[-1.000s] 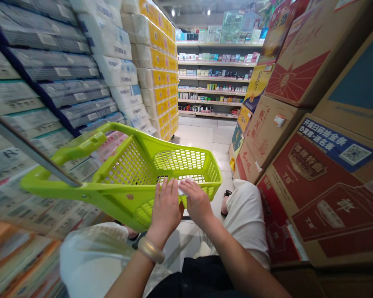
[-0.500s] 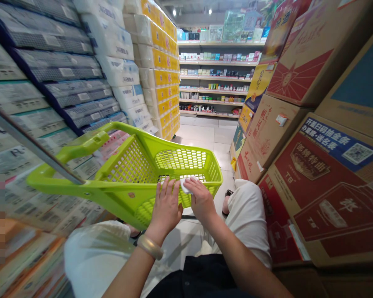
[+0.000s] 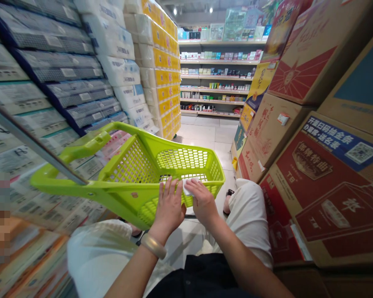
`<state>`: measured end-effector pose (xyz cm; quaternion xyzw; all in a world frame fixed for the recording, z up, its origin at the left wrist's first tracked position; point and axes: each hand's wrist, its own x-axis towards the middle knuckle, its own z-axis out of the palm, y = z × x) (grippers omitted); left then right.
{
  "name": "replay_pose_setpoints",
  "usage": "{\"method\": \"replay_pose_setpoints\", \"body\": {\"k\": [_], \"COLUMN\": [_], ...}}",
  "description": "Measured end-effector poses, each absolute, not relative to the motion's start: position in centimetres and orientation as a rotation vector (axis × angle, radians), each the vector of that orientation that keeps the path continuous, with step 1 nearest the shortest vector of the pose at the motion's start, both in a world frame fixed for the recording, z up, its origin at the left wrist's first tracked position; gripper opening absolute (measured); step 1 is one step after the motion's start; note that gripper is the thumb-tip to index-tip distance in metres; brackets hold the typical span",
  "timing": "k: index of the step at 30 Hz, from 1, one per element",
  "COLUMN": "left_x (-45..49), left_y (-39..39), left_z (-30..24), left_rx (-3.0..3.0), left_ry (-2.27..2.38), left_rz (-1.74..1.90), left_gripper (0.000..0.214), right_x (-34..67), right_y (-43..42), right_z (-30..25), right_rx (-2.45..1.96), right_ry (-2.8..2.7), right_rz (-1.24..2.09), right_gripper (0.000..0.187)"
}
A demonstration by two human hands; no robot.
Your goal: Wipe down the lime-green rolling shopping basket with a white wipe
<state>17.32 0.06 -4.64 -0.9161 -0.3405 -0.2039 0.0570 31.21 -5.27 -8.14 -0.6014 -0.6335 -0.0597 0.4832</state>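
A lime-green plastic shopping cart basket [image 3: 112, 188] with lattice walls stands before me, its near side rim under both hands. My left hand [image 3: 170, 207], below a gold bangle, lies over this rim with its fingers stretched out and the thumb on the outer side. Just to its right, my right hand [image 3: 202, 203] presses a white folded tissue [image 3: 188, 188] against the rim, fingers bent over it. Whether the tissue is paper or cloth I cannot tell. A metal bar [image 3: 40, 145] slants up from the cart at the left.
Packs of tissue paper [image 3: 161, 78] are stacked along the left side. Cardboard boxes [image 3: 323, 165] rise close on the right. A tiled aisle [image 3: 202, 132] runs between them to shelves [image 3: 217, 78] of small goods. My knees are on either side of my hands.
The cart and both hands sit slightly further right in view. The right hand's fingers and the white tissue have shifted a little along the rim; the left hand keeps its place on it.
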Motion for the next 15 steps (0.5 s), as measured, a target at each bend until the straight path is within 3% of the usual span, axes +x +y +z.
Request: {"method": "replay_pose_setpoints", "body": {"k": [9, 15], "left_x": [17.7, 17.7], "left_y": [-0.6, -0.8], "left_z": [-4.8, -5.1], "left_rx": [-2.748, -2.728], "left_ry": [-1.050, -1.044], "left_rz": [-0.649, -0.646], "left_gripper": [0.063, 0.067], "right_x": [36.7, 32.4], "right_y": [-7.9, -6.5], "right_z": [-9.8, -8.8], "right_rx": [-1.647, -1.484], "right_ry": [-1.164, -1.459], "right_rz": [-0.248, -0.182], "right_gripper": [0.053, 0.051]}}
